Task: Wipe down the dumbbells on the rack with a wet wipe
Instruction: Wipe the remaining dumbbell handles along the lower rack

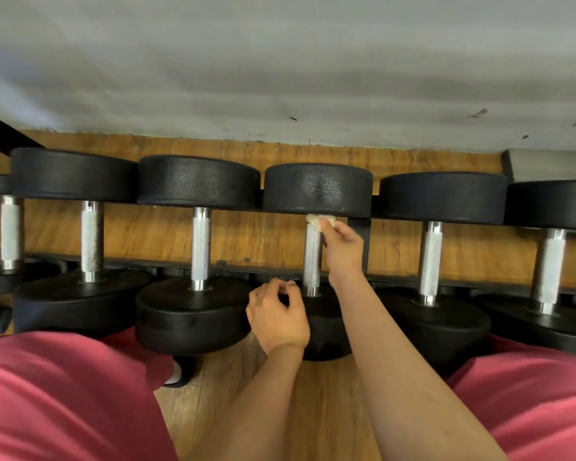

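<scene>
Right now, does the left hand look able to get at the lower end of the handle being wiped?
Probably yes. The left hand sits curled just beside the lower end of that knurled handle, with nothing between them. The right hand and wet wipe occupy only the far end.

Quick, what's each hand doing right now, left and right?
Left hand: curled, fingers on the near head of the dumbbell, holding nothing visible.
Right hand: pinching the wet wipe against the handle's far end.

Both forearms are bare from the wrists back, with no sleeves, watch or rings in view on the left hand (277, 316) or right hand (343, 247). Red shorts (60, 394) of plain, smooth fabric cover both thighs.
</scene>
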`<action>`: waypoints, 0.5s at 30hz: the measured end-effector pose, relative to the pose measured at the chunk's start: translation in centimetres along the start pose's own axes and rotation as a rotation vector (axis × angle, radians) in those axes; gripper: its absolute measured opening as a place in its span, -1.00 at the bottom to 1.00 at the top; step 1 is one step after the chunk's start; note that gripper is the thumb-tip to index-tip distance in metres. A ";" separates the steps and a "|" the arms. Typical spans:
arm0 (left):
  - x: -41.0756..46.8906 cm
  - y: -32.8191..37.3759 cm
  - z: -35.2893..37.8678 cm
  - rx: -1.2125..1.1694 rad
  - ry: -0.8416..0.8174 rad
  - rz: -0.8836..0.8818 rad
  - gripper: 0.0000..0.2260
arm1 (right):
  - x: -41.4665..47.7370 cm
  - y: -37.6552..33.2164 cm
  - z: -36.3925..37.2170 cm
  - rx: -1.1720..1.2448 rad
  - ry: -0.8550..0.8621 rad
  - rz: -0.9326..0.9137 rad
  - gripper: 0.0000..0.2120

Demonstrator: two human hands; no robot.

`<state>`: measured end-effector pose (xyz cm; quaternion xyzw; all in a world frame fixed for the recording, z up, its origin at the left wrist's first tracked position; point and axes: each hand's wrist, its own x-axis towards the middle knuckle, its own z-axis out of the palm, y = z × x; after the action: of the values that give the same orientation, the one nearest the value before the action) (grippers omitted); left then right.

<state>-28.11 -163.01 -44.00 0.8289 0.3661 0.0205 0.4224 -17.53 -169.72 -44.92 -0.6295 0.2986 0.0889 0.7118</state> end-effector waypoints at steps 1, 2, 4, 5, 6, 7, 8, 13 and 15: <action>0.0 0.0 0.0 0.000 0.002 0.001 -0.88 | 0.2 -0.1 -0.1 -0.001 0.029 -0.003 -0.91; 0.0 0.0 0.0 0.001 0.004 0.003 -0.88 | 0.4 0.0 -0.3 -0.006 0.034 -0.008 -0.90; 0.0 0.0 0.0 0.003 0.007 0.003 -0.88 | 0.4 0.0 -0.6 -0.019 -0.020 0.005 -0.92; 0.0 0.0 0.1 0.005 0.009 0.004 -0.88 | 0.2 0.1 -0.6 -0.030 -0.061 0.016 -0.94; 0.0 -0.1 0.1 0.008 0.010 0.003 -0.88 | -0.1 0.2 -0.8 -0.044 -0.089 0.018 -0.94; 0.0 -0.1 0.1 0.011 0.011 0.002 -0.87 | -0.3 0.3 -0.9 -0.048 -0.089 0.015 -0.93; 0.1 -0.2 0.2 0.013 0.012 0.004 -0.87 | -0.2 0.5 -1.1 -0.047 -0.068 0.002 -0.94; 0.1 -0.1 0.2 0.013 0.011 0.009 -0.87 | 0.0 0.4 -1.3 -0.075 -0.056 0.004 -0.89; 0.0 -0.2 0.1 0.017 0.010 0.005 -0.87 | 0.1 0.2 -1.2 -0.111 -0.112 0.021 -0.86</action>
<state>-28.16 -163.01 -44.24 0.8333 0.3661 0.0227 0.4135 -17.96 -170.81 -45.19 -0.6588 0.2595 0.1477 0.6906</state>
